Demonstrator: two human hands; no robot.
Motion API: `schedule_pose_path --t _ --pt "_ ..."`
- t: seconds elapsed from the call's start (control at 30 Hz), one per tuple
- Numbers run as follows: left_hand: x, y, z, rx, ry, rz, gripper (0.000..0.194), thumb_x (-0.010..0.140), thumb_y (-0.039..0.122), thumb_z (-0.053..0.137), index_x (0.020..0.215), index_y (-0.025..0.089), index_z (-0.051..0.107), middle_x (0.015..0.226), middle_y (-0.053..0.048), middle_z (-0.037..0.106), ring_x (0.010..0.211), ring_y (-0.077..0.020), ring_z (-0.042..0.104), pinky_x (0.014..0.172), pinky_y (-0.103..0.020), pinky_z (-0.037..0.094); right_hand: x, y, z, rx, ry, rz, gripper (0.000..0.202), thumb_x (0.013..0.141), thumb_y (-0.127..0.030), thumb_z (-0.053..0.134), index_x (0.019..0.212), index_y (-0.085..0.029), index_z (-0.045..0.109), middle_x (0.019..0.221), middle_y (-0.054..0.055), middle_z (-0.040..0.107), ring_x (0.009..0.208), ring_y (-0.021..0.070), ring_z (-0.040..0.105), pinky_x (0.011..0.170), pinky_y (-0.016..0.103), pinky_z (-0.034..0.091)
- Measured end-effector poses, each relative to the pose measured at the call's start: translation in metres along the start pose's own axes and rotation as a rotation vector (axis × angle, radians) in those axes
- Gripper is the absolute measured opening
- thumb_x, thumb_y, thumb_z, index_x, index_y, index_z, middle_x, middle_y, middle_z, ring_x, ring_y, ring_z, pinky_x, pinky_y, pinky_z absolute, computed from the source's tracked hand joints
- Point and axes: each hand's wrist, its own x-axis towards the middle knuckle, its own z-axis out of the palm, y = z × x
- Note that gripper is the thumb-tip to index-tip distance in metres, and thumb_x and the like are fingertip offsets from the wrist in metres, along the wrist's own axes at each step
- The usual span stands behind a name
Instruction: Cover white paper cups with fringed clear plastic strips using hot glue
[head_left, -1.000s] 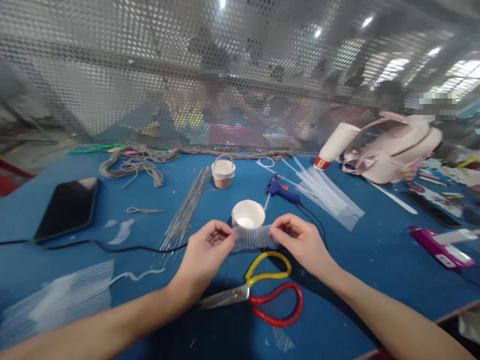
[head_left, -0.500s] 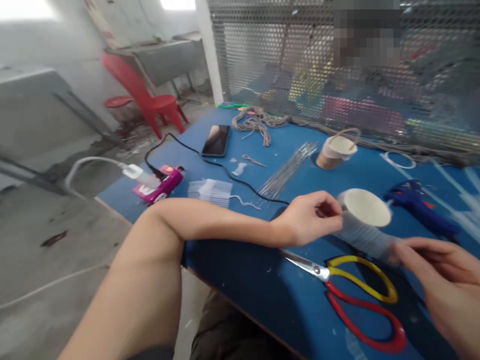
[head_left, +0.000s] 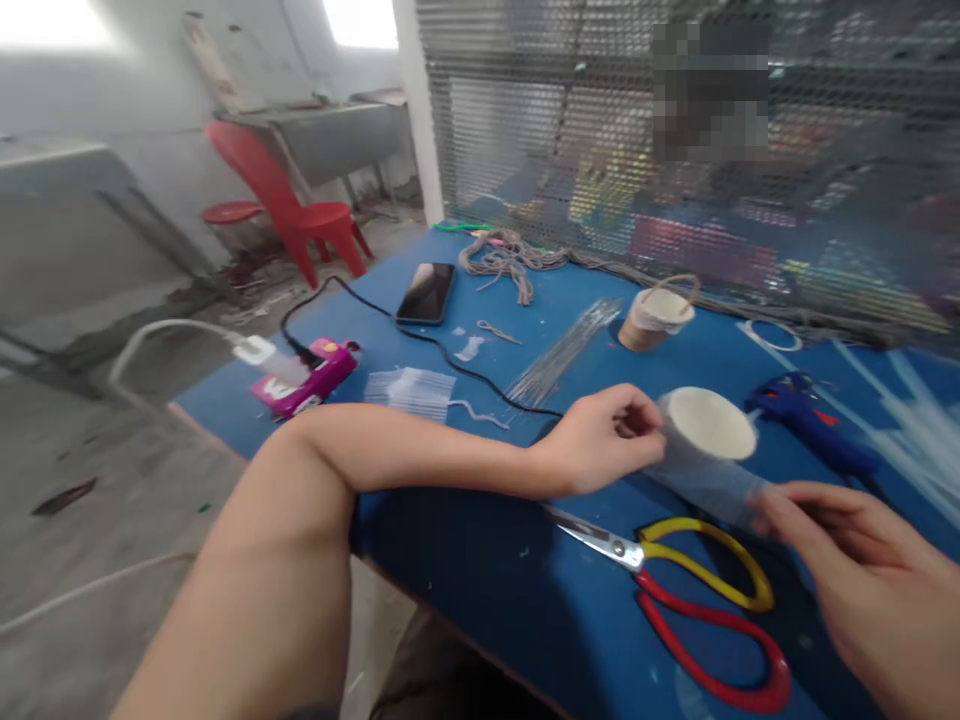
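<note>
My left hand (head_left: 611, 437) has its fingers pinched together at the left side of a pale round cup-like form (head_left: 711, 424); what lies between the fingertips is too small to make out. A thin whitish translucent strip (head_left: 701, 485) runs across the front of the form. Its right end is pinched between the thumb and fingers of my right hand (head_left: 847, 540). Scissors (head_left: 634, 556) with one yellow and one red handle lie just in front, touched by neither hand.
A blue glue gun (head_left: 814, 420) and clear sticks (head_left: 907, 430) lie right. Behind are a small handled basket (head_left: 654, 318), thin wires (head_left: 564, 352), grey cord (head_left: 510, 262) and a phone (head_left: 426, 293). A magenta power strip (head_left: 311, 380) with cables and a striped cloth piece (head_left: 410, 391) lie left.
The whole view has shifted a little, so the table items appear slightly further left and lower. Both hands keep their pinches beside the round form, and the strip looks flatter and smoother.
</note>
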Motion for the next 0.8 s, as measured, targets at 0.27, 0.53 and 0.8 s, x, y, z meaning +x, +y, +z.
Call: schedule_pose_path --t 0.27,0.53,0.8 --pt "-0.003 0.012 0.001 0.046 0.013 -0.098 0.012 0.070 0.016 0.060 0.072 0.019 0.049 0.062 0.007 0.050 0.056 -0.0072 0.049 0.053 -0.020 0.040 0.005 -0.013 0.005 0.082 -0.031 0.003 0.025 0.072 -0.044 0.065 0.074 -0.019 0.062 0.059 0.002 0.062 0.052 0.0150 0.059 0.049 0.022 0.050" --pt "-0.003 0.014 -0.001 0.033 -0.023 -0.082 0.013 0.073 0.020 0.062 0.074 0.019 0.049 0.064 0.006 0.051 0.057 -0.0078 0.050 0.052 -0.021 0.043 0.003 -0.020 0.004 0.120 -0.025 -0.085 0.020 0.076 -0.039 0.062 0.074 -0.019 0.062 0.064 0.002 0.062 0.057 0.0148 0.060 0.055 0.023 0.051" --pt "-0.004 0.011 0.001 0.021 -0.045 -0.064 0.012 0.072 0.019 0.061 0.074 0.018 0.049 0.061 0.006 0.051 0.053 -0.0067 0.051 0.051 -0.021 0.042 0.001 -0.020 0.005 0.062 -0.010 -0.031 0.024 0.072 -0.042 0.062 0.075 -0.019 0.062 0.061 0.001 0.062 0.054 0.0155 0.061 0.052 0.023 0.052"
